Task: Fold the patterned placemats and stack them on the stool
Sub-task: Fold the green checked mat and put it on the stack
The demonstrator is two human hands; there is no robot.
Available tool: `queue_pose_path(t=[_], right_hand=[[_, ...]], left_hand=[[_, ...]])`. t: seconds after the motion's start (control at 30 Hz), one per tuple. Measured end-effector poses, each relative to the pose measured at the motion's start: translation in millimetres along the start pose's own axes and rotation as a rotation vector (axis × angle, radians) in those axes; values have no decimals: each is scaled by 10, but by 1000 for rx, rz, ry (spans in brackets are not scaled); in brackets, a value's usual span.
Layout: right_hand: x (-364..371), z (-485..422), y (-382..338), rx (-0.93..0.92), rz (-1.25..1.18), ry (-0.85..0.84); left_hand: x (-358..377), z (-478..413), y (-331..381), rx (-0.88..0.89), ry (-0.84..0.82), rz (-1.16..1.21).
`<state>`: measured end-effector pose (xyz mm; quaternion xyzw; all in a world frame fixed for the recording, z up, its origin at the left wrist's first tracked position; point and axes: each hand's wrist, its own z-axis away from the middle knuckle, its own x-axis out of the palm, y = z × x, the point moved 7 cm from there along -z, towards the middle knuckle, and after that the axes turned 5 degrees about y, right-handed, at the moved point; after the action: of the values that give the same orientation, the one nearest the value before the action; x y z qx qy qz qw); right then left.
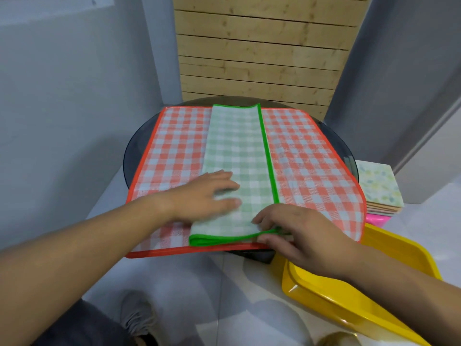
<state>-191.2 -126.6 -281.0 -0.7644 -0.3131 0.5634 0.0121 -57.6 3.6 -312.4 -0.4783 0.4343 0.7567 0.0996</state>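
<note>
Basically, green mat (237, 158) lay folded in a strip on the red mat (311, 158), centre of the surface (136, 143). Left hand (207, 193) pressed flat on it, fingers straight; right hand (294, 233) pinched its near edge. Risk: layers could slip apart on lifting, or the red mat could drag off.

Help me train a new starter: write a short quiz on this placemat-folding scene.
1. True or false: the green placemat lies on top of the red placemat.
2. What does the right hand pinch? A) the green placemat's near edge B) the red placemat's far edge C) nothing
3. Which hand lies flat on the green placemat?
Key: 1 true; 2 A; 3 the left hand.
</note>
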Motion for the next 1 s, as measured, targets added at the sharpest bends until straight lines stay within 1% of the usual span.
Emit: queue_pose_path(t=[0.07,0.1,0.17,0.23,0.3,0.37,0.43,0.5,0.57,0.6,0.63,0.67,0.77,0.8,0.83,0.87,0.93,0.97,1.0], right_hand=[[-81,-60,59,102,-100,27],[-118,-95,85,145,-152,44],[-174,-156,134,234,-250,70],[-194,-204,177,306,-304,70],[-190,-242,200,329,-311,60],[-191,-270,209,333,-307,66],[-224,-300,216,333,-309,85],[-314,-352,224,336,-314,116],[-474,-430,254,354,-319,175],[-567,-477,282,367,-319,212],[-659,-525,313,380,-318,249],[-741,-574,343,394,-320,283],[-898,-719,459,443,-377,378],[-929,-762,505,467,-407,417],[-937,-799,560,492,-432,462],[-943,-827,610,513,-466,520],[-892,-847,748,555,-610,628],[-830,-848,796,583,-713,642],[-726,-839,869,620,-808,619]], left_hand=[[-173,28,-5,-54,101,378],[-254,43,-27,-65,156,472],[-339,77,-95,-78,201,493],[-318,122,-131,-83,169,464],[-288,139,-151,-63,150,405],[-269,123,-165,-82,142,420],[-288,96,-200,-140,131,563],[-332,68,-230,-161,135,781],[-404,76,-186,-82,99,1006],[-456,81,-162,-22,78,1055],[-494,87,-159,18,67,1030],[-505,109,-155,38,56,941],[-545,132,-153,36,140,498],[-542,108,-133,35,174,409],[-538,75,-141,21,220,364],[-550,28,-166,6,273,374],[-563,-35,-221,-55,315,418],[-566,-76,-249,-82,317,436],[-561,-130,-291,-103,315,462]])
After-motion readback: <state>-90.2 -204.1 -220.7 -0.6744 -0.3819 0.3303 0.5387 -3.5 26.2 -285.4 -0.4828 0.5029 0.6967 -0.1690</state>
